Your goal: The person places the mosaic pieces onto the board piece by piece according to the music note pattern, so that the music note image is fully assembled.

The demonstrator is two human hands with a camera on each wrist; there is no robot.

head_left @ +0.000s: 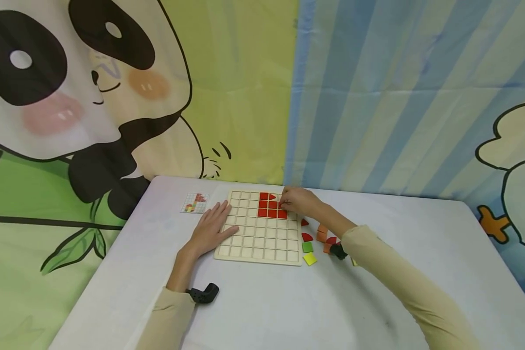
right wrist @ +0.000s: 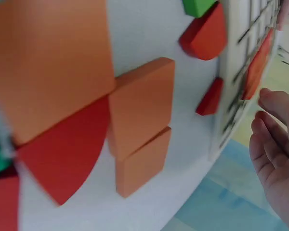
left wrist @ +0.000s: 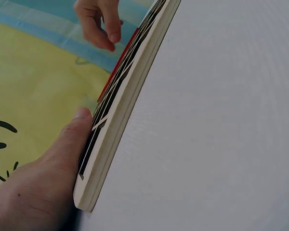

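A pale wooden grid board (head_left: 258, 262) lies on the table, with several red square tiles (head_left: 272, 205) and a red triangle tile (head_left: 272, 197) in its upper right cells. My left hand (head_left: 209, 228) rests along the board's left edge, fingers straight and thumb over the rim; the left wrist view shows its thumb (left wrist: 67, 139) against the frame. Over the upper right cells is my right hand (head_left: 301, 200), its fingers bent and its thumb close to them. Whether a tile is between those fingertips cannot be made out.
Right of the board lie loose pieces: a red quarter-circle (head_left: 306, 237), a green tile (head_left: 307, 247), a yellow tile (head_left: 309, 258) and several orange squares (right wrist: 143, 106), partly under the right forearm. A patterned card (head_left: 194, 203) lies left of the board. Printed curtains hang behind the table.
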